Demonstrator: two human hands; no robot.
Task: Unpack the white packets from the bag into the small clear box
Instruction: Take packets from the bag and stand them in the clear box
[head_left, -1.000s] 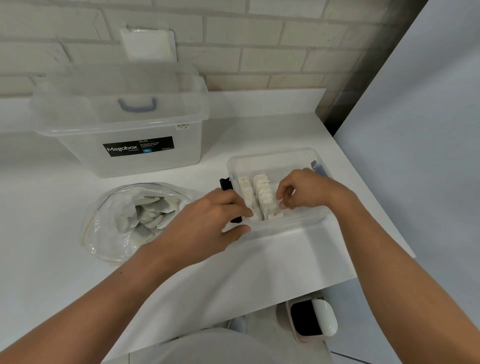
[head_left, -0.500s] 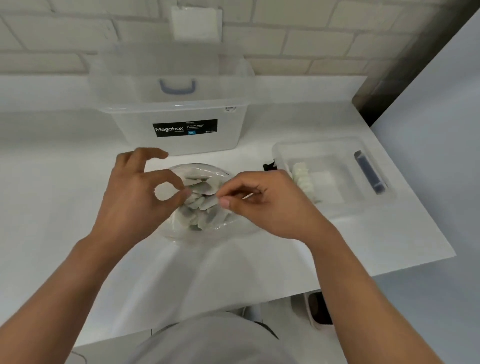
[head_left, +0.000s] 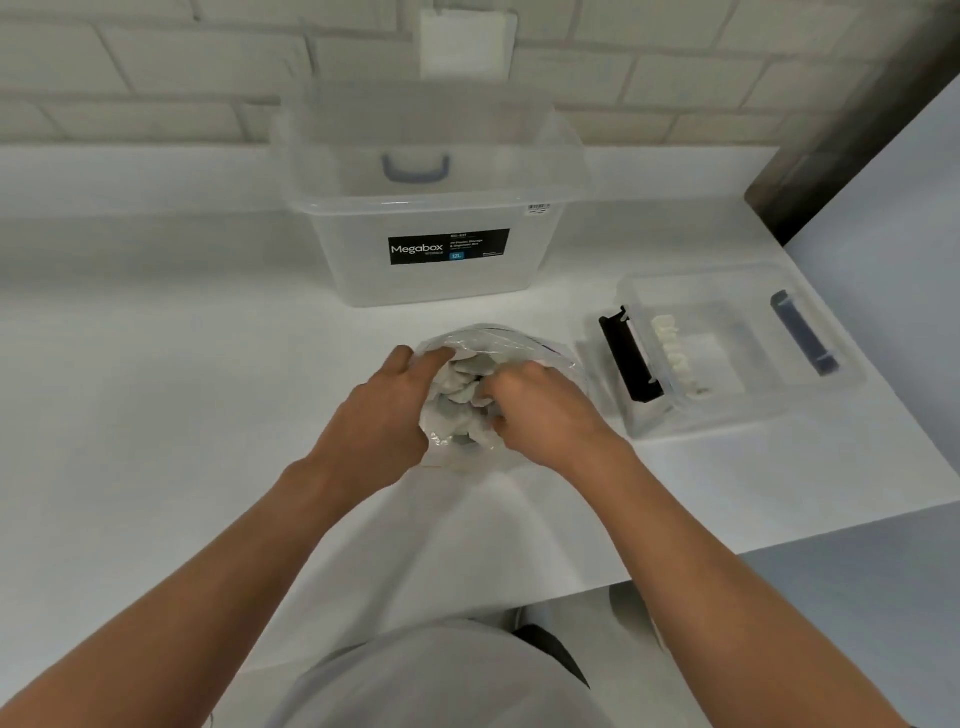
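A clear plastic bag (head_left: 519, 340) lies open on the white counter in the middle of the view, with several white packets (head_left: 460, 397) inside. My left hand (head_left: 382, 415) grips the bag's left side, fingers curled over its rim. Reaching into the mouth from the right, my right hand (head_left: 543, 415) has its fingers curled round packets. The small clear box (head_left: 748, 405) stands to the right of the bag. A row of white packets (head_left: 675, 353) stands along its left side.
A large clear Megabox tub (head_left: 431, 280) stands behind the bag against the brick wall. The small box has a black latch (head_left: 628, 358) on its left and a blue one (head_left: 802, 338) on its right. The counter's edge (head_left: 779, 540) runs diagonally at the right front.
Both hands left the small box and came over to the bag. They now sit lower, the left gripping the bag's side and the right dug in among the packets.
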